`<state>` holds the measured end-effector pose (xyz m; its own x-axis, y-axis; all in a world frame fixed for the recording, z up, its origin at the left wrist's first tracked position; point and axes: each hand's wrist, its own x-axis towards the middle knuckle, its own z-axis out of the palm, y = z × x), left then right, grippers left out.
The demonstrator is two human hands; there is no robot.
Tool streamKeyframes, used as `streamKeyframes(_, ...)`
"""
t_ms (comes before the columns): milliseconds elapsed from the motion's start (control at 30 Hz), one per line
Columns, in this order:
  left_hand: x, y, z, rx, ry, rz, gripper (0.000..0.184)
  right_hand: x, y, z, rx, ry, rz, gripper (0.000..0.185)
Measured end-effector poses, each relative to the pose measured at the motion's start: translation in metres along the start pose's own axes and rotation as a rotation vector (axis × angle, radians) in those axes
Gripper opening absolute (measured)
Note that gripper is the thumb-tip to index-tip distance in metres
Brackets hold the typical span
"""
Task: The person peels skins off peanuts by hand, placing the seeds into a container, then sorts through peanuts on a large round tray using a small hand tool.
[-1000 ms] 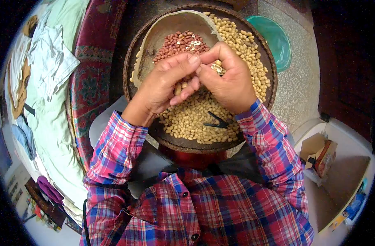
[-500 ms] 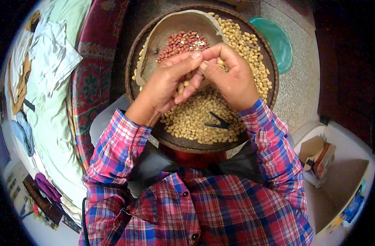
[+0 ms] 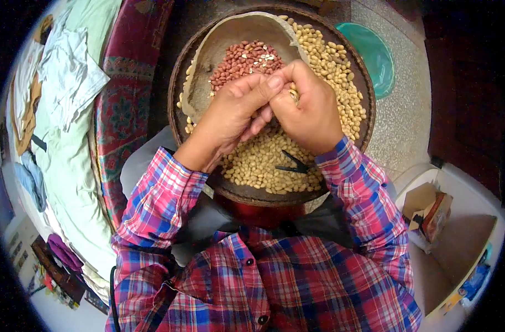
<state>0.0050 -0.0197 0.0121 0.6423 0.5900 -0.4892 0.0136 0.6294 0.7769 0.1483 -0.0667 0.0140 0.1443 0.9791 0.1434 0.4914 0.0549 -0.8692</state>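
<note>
My left hand (image 3: 233, 108) and my right hand (image 3: 309, 110) meet above a round woven tray (image 3: 173, 99), fingertips pressed together. Both are closed around a peanut, mostly covered by the fingers. A bit of pale peanut shell (image 3: 294, 95) shows in the curl of my right hand. Just beyond the hands, a shallow tan bowl (image 3: 208, 63) rests in the tray, with shelled red peanuts (image 3: 241, 62) inside. Unshelled peanuts (image 3: 269, 163) cover the near part of the tray and its right side. A black V-shaped clip or tool (image 3: 294, 162) lies on them.
Behind the tray to the right stands a green basin (image 3: 371, 58). A white bin-like container (image 3: 457, 221) with cardboard inside is at the lower right. On the left, a bed with a pale green sheet (image 3: 70, 182) holds crumpled clothes (image 3: 70, 72).
My hands have drawn tighter together, and the right hand has turned so its fingers curl in more. The peanuts seen under my left hand are now mostly covered.
</note>
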Motion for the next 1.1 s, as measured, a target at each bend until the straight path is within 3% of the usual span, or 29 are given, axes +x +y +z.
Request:
streamKeyframes(167, -0.005, 0.004, 0.005, -0.115, -0.009, -0.055, 0.036, -0.001, 0.003, -0.003, 0.006, -0.049, 0.124, 0.012)
streamKeyframes(233, -0.004, 0.005, 0.000, -0.189, -0.044, -0.062, 0.038, -0.001, 0.010, 0.005, 0.496, -0.083, 0.261, 0.012)
streamKeyframes(333, -0.001, 0.004, -0.003, -0.290, -0.106, -0.077, 0.042, 0.003, 0.003, -0.001, 0.751, -0.138, 0.393, 0.014)
streamKeyframes(500, -0.002, 0.012, -0.006, -0.291, -0.098, -0.069, 0.040, 0.005, 0.005, -0.006, 0.796, -0.067, 0.529, 0.016)
streamKeyframes(567, 0.000, 0.017, -0.009, 0.146, 0.095, -0.031, 0.034, 0.006, 0.004, -0.008, 0.810, -0.037, 0.539, 0.016)
streamKeyframes(600, 0.010, 0.006, -0.018, 0.481, 0.135, 0.285, 0.020, 0.006, 0.004, -0.010, 0.832, -0.044, 0.571, 0.017)
streamKeyframes(633, 0.010, 0.004, -0.022, 0.483, 0.133, 0.285, 0.020, 0.006, 0.003, -0.011, 0.855, -0.049, 0.603, 0.018)
streamKeyframes(700, 0.008, 0.009, -0.022, 1.051, 0.385, 0.589, 0.020, 0.006, 0.004, -0.012, 0.883, -0.044, 0.608, 0.018)
streamKeyframes(1100, 0.007, 0.012, -0.015, 0.910, 0.307, 0.666, 0.021, 0.004, 0.007, -0.012, 1.023, -0.112, 0.685, 0.019)
